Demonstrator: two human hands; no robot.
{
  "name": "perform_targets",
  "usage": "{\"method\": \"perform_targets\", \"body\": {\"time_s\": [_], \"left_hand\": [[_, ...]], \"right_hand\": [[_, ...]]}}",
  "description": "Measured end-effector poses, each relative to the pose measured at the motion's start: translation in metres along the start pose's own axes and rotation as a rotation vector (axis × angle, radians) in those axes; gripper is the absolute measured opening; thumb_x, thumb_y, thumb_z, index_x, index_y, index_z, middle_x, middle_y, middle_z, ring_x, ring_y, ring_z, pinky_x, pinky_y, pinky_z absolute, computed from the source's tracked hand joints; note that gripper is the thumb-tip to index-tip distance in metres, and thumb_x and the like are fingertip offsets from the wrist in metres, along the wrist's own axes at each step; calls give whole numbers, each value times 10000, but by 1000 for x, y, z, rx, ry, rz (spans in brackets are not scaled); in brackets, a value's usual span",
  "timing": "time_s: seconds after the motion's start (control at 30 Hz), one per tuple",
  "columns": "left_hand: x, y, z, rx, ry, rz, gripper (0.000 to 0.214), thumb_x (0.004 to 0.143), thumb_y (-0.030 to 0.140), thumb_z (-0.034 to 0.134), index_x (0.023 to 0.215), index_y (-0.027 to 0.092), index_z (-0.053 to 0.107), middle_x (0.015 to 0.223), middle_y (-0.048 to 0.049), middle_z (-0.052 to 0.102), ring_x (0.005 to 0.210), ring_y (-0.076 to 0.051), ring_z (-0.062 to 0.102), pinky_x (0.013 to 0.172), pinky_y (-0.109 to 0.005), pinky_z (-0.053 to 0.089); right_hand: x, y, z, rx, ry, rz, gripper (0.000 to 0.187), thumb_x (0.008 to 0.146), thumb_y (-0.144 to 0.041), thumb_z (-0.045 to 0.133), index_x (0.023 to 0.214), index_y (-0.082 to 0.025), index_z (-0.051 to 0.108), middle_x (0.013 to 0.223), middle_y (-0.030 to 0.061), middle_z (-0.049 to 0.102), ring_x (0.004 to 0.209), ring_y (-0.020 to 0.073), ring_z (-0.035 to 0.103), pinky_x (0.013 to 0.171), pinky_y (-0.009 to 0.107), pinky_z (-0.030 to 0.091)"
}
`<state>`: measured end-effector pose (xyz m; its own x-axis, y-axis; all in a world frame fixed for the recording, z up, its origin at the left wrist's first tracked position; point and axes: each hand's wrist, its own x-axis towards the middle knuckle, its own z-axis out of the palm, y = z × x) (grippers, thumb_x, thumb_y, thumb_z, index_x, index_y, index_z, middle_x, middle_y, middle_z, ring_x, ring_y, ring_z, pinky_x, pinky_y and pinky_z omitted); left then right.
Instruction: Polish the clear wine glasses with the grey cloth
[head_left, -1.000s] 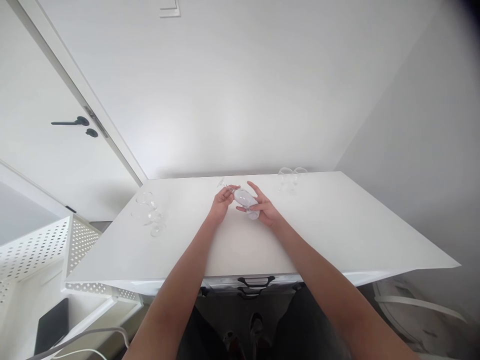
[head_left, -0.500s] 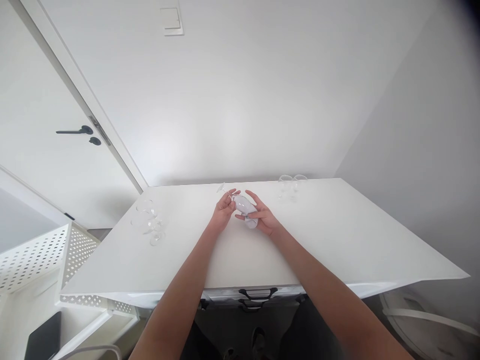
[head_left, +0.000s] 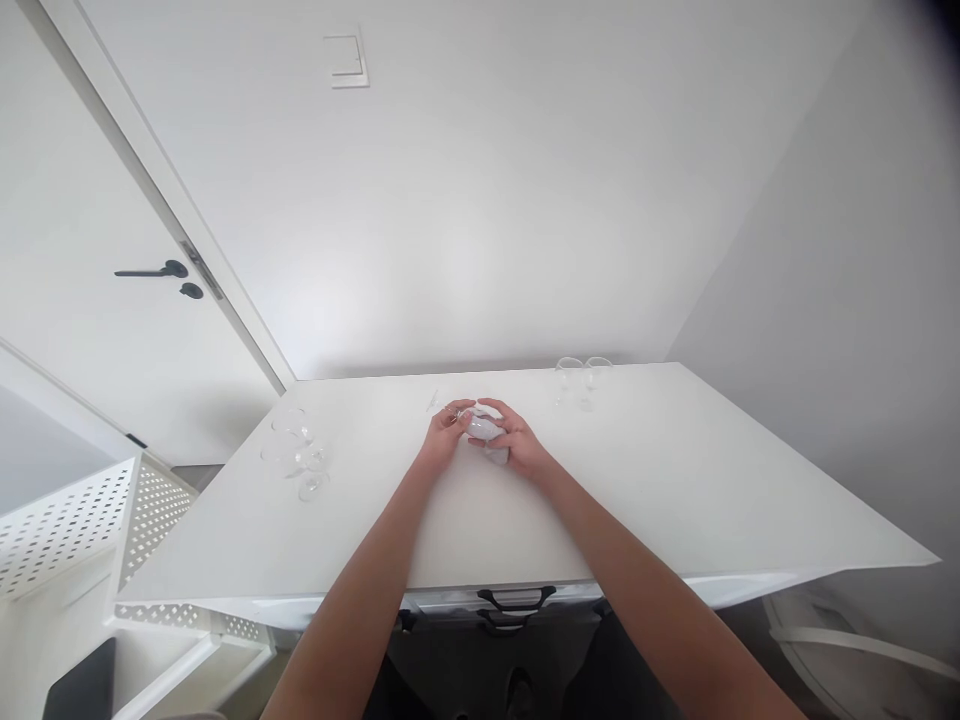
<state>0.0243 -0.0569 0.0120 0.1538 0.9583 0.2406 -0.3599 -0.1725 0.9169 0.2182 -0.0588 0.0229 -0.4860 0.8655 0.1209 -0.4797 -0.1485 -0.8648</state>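
Observation:
Above the middle of the white table [head_left: 675,490] I hold a clear wine glass [head_left: 480,425] on its side, foot pointing away to the left. My left hand [head_left: 444,432] pinches the stem near the foot. My right hand [head_left: 514,440] wraps over the bowl, pressing a white cloth [head_left: 496,452] against it. Most of the bowl is hidden under the fingers and the cloth.
Several clear wine glasses [head_left: 296,455] lie and stand at the table's left edge. Two more glasses [head_left: 581,378] stand upright at the back right by the wall. A white perforated rack [head_left: 90,520] is at the left, and a door with a black handle [head_left: 154,270] behind it.
My right hand has closed from a loose open cradle under the bowl to a grip over it with the cloth. The glass has tipped lower. The view has shifted slightly.

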Motion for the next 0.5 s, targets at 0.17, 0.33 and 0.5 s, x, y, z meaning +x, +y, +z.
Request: {"method": "perform_targets", "body": {"time_s": [0.17,0.33,0.5], "left_hand": [[-1,3,-1,-33,-109,33,445,839,302,849,1267,231,753,1488,-131,620,1312,-283,593,1104,-423,453],[1,6,-5,-228,55,-139,482,778,193,853,1242,214,726,1499,-132,606,1309,-299,616,1071,-462,514],[-1,10,-11,-289,53,-562,569,923,654,630,1112,122,701,1079,-168,739,764,-193,695,624,-310,553]], "right_hand": [[0,-3,-9,164,15,40,851,619,-30,754,1398,-335,599,1190,58,737,1119,286,713,1041,549,565],[7,0,-20,111,234,-38,695,507,-22,673,1151,-281,706,980,20,731,858,222,683,744,353,570],[9,0,-22,-72,332,-127,533,481,-101,592,980,-239,721,847,10,718,694,173,565,561,257,349]]}}
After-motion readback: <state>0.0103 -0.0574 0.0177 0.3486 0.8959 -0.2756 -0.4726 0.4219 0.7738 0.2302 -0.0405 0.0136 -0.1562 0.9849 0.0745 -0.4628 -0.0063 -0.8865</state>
